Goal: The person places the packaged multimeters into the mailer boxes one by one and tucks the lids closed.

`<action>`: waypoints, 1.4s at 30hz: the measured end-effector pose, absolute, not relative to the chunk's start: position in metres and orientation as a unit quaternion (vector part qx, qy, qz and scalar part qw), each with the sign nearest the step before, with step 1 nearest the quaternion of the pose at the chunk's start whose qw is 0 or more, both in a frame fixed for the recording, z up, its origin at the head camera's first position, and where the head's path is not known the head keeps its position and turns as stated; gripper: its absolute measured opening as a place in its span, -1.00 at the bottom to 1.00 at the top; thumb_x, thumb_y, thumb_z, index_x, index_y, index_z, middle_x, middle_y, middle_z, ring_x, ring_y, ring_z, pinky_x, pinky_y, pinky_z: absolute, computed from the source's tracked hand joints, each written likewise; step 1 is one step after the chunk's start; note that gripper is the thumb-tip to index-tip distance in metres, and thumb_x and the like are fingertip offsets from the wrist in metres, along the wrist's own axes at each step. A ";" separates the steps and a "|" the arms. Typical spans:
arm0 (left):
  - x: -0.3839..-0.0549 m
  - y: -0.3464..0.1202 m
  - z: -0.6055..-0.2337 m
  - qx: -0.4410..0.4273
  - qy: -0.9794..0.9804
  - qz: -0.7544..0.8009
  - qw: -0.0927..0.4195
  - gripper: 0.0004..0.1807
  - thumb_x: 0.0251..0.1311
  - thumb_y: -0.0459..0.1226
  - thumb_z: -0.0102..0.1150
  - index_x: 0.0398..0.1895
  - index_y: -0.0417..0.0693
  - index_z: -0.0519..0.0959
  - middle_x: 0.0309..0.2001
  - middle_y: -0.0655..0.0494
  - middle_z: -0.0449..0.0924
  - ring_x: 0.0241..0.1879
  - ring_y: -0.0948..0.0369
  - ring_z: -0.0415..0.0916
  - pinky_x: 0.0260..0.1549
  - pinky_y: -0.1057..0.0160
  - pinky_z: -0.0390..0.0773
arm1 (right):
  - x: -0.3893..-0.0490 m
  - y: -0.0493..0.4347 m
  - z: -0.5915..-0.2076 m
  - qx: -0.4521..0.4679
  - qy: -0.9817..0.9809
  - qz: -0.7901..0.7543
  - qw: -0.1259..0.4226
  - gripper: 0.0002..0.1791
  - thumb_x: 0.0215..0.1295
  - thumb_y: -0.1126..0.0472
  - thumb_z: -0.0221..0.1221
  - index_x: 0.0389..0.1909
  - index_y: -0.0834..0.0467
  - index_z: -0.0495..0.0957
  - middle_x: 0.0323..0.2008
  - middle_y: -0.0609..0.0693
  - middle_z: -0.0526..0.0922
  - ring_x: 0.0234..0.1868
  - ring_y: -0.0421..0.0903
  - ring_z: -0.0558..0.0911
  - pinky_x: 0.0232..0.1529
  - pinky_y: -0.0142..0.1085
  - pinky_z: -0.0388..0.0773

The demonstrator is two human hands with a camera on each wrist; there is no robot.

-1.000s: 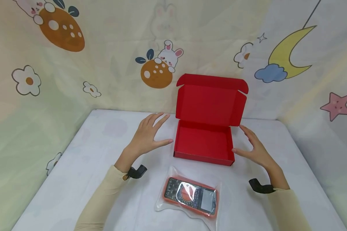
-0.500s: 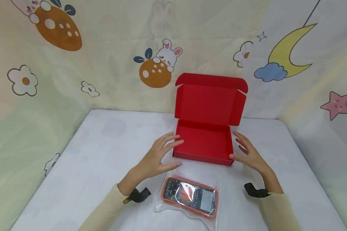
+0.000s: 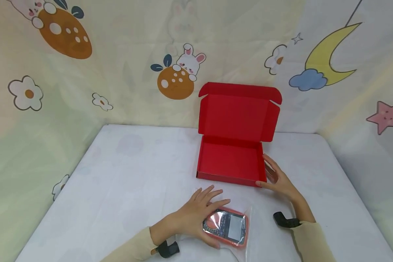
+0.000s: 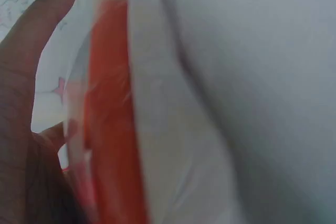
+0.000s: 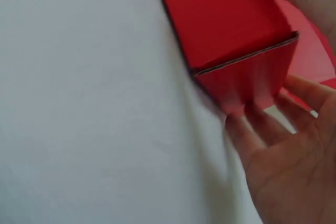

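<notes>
An orange-and-black multimeter [image 3: 235,228] in a clear plastic bag lies on the table, its grey screen toward the right. My left hand [image 3: 196,214] is over its left half with fingers spread, covering part of the dial and the end beyond it. In the left wrist view the meter's orange edge [image 4: 113,114] shows through the bag beside the thumb. Behind the meter stands a red cardboard box [image 3: 230,160] with its lid raised. My right hand [image 3: 280,183] is at the box's right side, fingertips against the side wall [image 5: 247,80] and thumb by the front corner.
The white-covered table [image 3: 134,174] extends on both sides of the box and meter. A printed cloth backdrop [image 3: 127,72] stands close behind and at the sides. The box's upright lid [image 3: 237,112] is near the back edge. A black wrist camera [image 3: 167,249] is strapped to the left wrist.
My left hand has moved from beside the box down and right onto the bagged multimeter. My right hand has lowered slightly and come against the box's right front corner. Box and meter stay put.
</notes>
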State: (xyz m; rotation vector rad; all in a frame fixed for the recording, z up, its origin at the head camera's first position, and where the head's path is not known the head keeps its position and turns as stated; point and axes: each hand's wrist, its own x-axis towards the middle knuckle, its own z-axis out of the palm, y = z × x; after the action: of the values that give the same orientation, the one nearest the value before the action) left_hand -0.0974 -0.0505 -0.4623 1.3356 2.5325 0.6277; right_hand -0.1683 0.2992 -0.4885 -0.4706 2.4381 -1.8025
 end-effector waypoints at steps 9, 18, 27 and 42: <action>-0.084 -0.040 -0.479 0.438 0.880 0.169 0.069 0.15 -0.22 0.45 0.23 0.52 0.53 -0.04 0.39 0.25 0.21 0.35 0.21 0.12 0.29 -0.29 0.10 | -0.164 0.302 -0.502 -0.122 0.763 -0.633 0.055 0.04 0.18 0.37 0.31 0.56 -0.05 -0.09 0.54 0.12 -0.08 0.49 -0.07 0.15 0.06 -0.41 0.50; -0.083 -0.036 -0.480 0.454 0.875 0.166 -0.023 -0.03 -0.14 0.42 0.24 0.42 0.50 0.20 0.06 0.35 0.44 0.07 0.37 0.34 0.04 0.26 0.36 | -0.160 0.303 -0.501 -0.103 0.764 -0.634 0.052 0.00 0.21 0.35 0.30 0.56 -0.06 -0.07 0.53 0.18 -0.06 0.46 -0.13 0.21 0.05 -0.41 0.51; -0.078 -0.034 -0.479 0.434 0.879 0.173 -0.092 -0.08 -0.26 0.41 0.34 0.31 0.49 0.38 -0.01 0.36 0.50 -0.04 0.38 0.38 -0.10 0.35 0.31 | -0.161 0.302 -0.506 -0.122 0.760 -0.636 0.049 -0.02 0.22 0.39 0.27 0.55 0.00 -0.07 0.53 0.21 -0.05 0.42 -0.24 0.26 0.04 -0.41 0.52; -0.093 -0.035 -0.445 0.422 0.879 0.191 -0.113 -0.08 -0.29 0.35 0.43 0.30 0.46 0.43 0.00 0.28 0.54 -0.03 0.34 0.41 -0.11 0.31 0.37 | -0.160 0.304 -0.506 -0.101 0.778 -0.619 0.048 0.01 0.19 0.27 0.33 0.55 -0.12 -0.05 0.53 0.07 0.01 0.47 0.18 0.13 0.05 -0.37 0.52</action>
State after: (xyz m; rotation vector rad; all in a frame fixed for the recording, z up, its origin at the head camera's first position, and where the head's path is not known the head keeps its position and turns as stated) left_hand -0.0931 -0.0354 -0.4448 1.4289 2.9799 0.6459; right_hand -0.1602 0.3043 -0.5057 -0.3074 2.3719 -1.8869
